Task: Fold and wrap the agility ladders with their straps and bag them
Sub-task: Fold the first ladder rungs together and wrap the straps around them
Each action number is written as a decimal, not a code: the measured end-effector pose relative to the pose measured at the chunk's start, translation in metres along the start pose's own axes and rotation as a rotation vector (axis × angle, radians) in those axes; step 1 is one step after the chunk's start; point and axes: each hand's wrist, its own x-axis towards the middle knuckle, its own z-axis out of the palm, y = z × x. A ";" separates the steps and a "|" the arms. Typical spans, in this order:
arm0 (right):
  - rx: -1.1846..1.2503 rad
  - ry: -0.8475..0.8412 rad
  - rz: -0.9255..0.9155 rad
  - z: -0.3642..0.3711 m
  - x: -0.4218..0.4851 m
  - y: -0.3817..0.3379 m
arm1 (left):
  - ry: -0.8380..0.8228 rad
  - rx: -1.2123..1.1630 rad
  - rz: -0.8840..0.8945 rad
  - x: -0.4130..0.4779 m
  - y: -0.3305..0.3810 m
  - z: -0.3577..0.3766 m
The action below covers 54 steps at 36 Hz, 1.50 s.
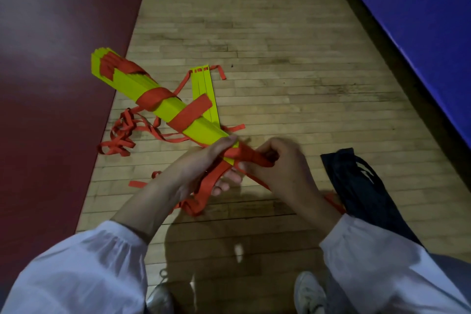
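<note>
- Head view: left hand (201,168) grips rung bundle's (163,107) near end; right hand (280,168) grips strap (244,158) wound there.
- Slack grip likely lets wraps unwind.
- Loose strap tail (119,135) left of bundle may snag; bag (356,186) lies right of bundle.

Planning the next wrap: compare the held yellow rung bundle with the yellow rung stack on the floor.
The thick bundle of flat yellow rungs is banded in red strap; the thin stack of yellow rungs looks unbanded. The bundle is held; the stack lies on the floor. Both trail red straps.
</note>
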 end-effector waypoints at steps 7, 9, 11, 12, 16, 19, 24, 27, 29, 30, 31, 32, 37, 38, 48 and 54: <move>0.074 -0.173 0.016 -0.010 0.001 -0.007 | 0.048 -0.029 0.011 0.002 -0.003 -0.003; 0.051 -0.257 0.063 -0.015 0.005 -0.008 | 0.046 -0.017 0.022 0.002 -0.005 -0.002; 0.032 -0.378 0.106 -0.018 0.008 -0.008 | 0.035 -0.017 0.027 0.001 -0.006 -0.001; 0.061 -0.449 0.146 -0.019 0.009 -0.008 | 0.028 -0.018 0.028 0.001 -0.006 0.000; 0.308 -0.646 0.312 -0.018 0.006 -0.012 | 0.024 0.014 0.031 0.002 -0.007 0.002; 0.319 -0.637 0.316 -0.019 0.005 -0.014 | 0.011 0.011 0.025 0.001 -0.005 0.001; 0.337 -0.562 0.302 -0.022 0.003 -0.019 | -0.028 -0.009 0.015 -0.002 -0.001 0.003; 0.367 -0.527 0.292 -0.021 0.002 -0.021 | -0.039 -0.014 0.014 -0.003 0.001 0.002; 0.381 -0.506 0.287 -0.021 0.002 -0.021 | -0.059 -0.020 0.009 -0.005 0.003 0.001; 0.388 -0.499 0.286 -0.020 0.002 -0.021 | -0.071 -0.015 0.004 -0.005 0.004 0.000; 0.393 -0.492 0.283 -0.020 0.002 -0.020 | -0.081 -0.006 0.000 -0.006 0.005 0.000; 0.393 -0.487 0.277 -0.020 0.002 -0.019 | -0.083 0.008 -0.002 -0.006 0.006 -0.001; 0.371 -0.452 0.214 -0.021 0.004 -0.016 | -0.047 0.078 -0.021 -0.008 0.006 -0.006; 0.356 -0.433 0.202 -0.021 0.004 -0.015 | -0.042 0.083 -0.025 -0.008 0.006 -0.006; 0.166 -0.223 0.110 -0.014 0.010 -0.001 | 0.015 0.036 0.047 -0.006 0.008 -0.008; 0.120 -0.179 0.106 -0.008 0.005 -0.004 | 0.036 0.002 0.101 -0.006 0.006 -0.005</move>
